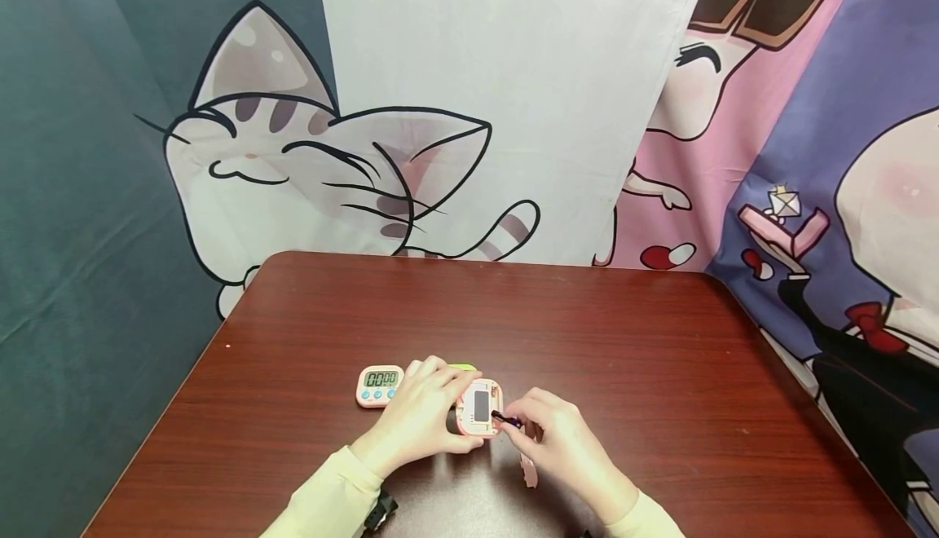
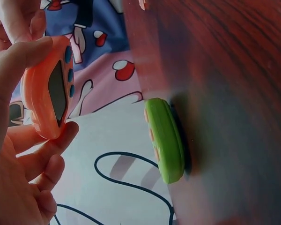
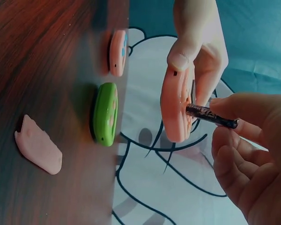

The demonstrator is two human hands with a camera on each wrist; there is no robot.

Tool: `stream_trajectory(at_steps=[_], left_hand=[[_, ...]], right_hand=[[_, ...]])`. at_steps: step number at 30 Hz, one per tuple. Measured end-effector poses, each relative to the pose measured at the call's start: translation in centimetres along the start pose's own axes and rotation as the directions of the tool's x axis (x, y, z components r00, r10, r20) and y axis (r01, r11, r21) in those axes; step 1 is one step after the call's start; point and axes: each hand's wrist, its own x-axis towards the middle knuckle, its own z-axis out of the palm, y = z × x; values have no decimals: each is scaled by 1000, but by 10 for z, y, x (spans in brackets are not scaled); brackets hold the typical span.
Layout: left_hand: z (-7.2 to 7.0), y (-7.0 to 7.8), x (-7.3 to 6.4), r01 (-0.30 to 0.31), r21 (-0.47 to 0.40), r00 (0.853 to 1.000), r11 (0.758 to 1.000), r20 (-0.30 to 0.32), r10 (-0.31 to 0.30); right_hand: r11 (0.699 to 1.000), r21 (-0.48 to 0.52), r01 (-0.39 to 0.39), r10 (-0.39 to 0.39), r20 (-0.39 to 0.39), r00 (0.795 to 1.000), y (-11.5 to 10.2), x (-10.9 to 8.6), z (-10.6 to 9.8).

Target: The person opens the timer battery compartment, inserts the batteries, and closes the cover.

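Observation:
My left hand (image 1: 420, 416) grips a pink digital timer (image 1: 480, 407) by its edges, raised off the table, its back turned toward me. In the left wrist view, the timer's dark screen and blue buttons (image 2: 70, 75) face away. Between thumb and fingers, my right hand (image 1: 556, 432) pinches a small dark cylindrical battery (image 3: 211, 116). One end of the battery meets the timer's back, tilted against it. A pink battery cover (image 3: 39, 146) lies on the table below my right hand, partly hidden by it in the head view.
Behind my left hand lies a green timer (image 3: 106, 115) with pink buttons. A second pink timer (image 1: 379, 385), showing 00:00, rests to its left. The brown table (image 1: 623, 342) ends at a cartoon-printed curtain (image 1: 477, 33).

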Motion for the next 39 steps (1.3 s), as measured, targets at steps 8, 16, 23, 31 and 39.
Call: stream_trajectory(at_steps=[8, 16, 23, 31, 39], left_hand=[[0, 0, -2, 18, -3, 1000, 1000, 11, -18], [1, -2, -2, 19, 16, 1000, 1000, 2, -19], [0, -1, -2, 18, 3, 1000, 1000, 9, -18], [-2, 1, -1, 6, -3, 1000, 1000, 26, -6], [-3, -1, -1, -6, -4, 1000, 1000, 11, 6]], right_hand=[[998, -17, 59, -57, 101, 993, -11, -1, -1], [994, -27, 105, -100, 159, 982, -12, -2, 0], [994, 11, 106, -107, 155, 982, -9, -5, 4], [995, -21, 94, -89, 157, 984, -7, -5, 5], [986, 167, -5, -25, 179, 984, -9, -3, 0]])
